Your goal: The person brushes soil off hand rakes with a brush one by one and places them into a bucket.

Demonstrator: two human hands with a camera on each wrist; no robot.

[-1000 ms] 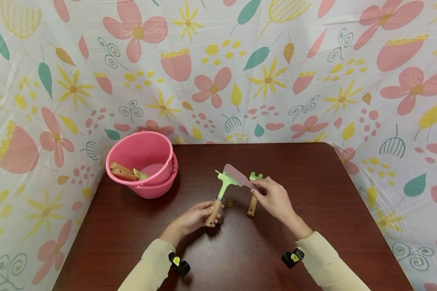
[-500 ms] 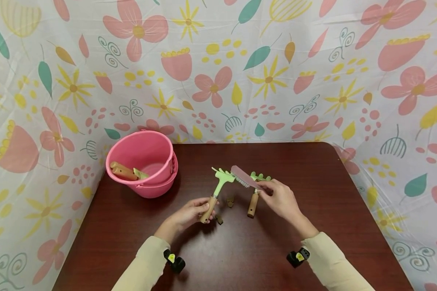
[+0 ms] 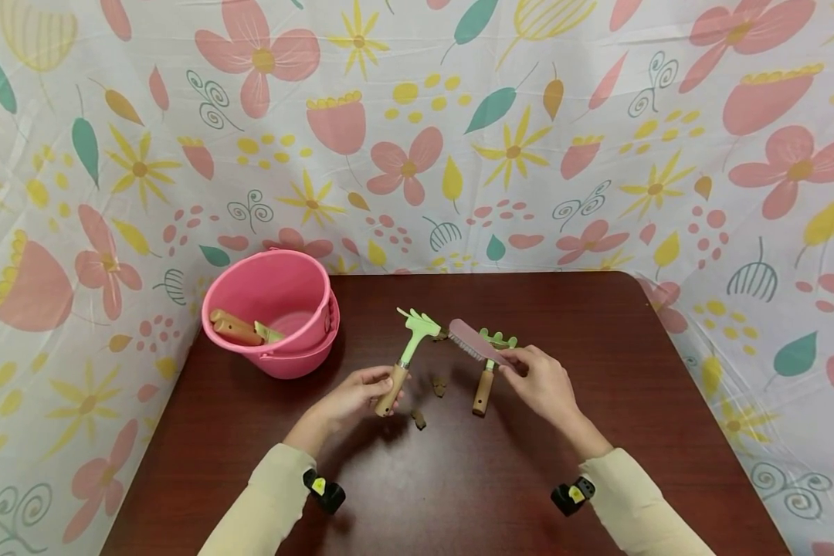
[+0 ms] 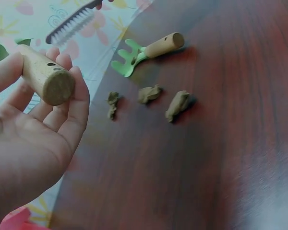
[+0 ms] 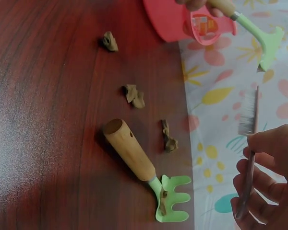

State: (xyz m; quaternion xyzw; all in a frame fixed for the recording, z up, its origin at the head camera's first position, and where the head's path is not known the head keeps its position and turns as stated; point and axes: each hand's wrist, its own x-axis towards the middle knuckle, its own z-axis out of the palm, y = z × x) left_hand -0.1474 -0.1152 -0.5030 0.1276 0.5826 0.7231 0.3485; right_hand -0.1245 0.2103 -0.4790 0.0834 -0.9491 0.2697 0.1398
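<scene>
Grasping a green rake (image 3: 405, 361) by its wooden grip in the left hand (image 3: 350, 400), with fingers curled round it and tines up toward one o'clock. Pinching a mauve brush (image 3: 474, 338) between thumb and fingers of the right hand (image 3: 540, 384), aimed at ten o'clock from there, with bristles toward seven, just apart from the rake. Having a green fork (image 3: 485, 386) at nine o'clock of the right hand, on the dark table (image 3: 584, 324), with a brown crumb (image 5: 164, 201) on its head. Showing three brown clumps (image 3: 439, 386) at about two, three and four o'clock of the left hand. Having nested pink buckets (image 3: 271, 282) between its ten and eleven, with wooden handles (image 3: 236, 328) at eight o'clock inside
</scene>
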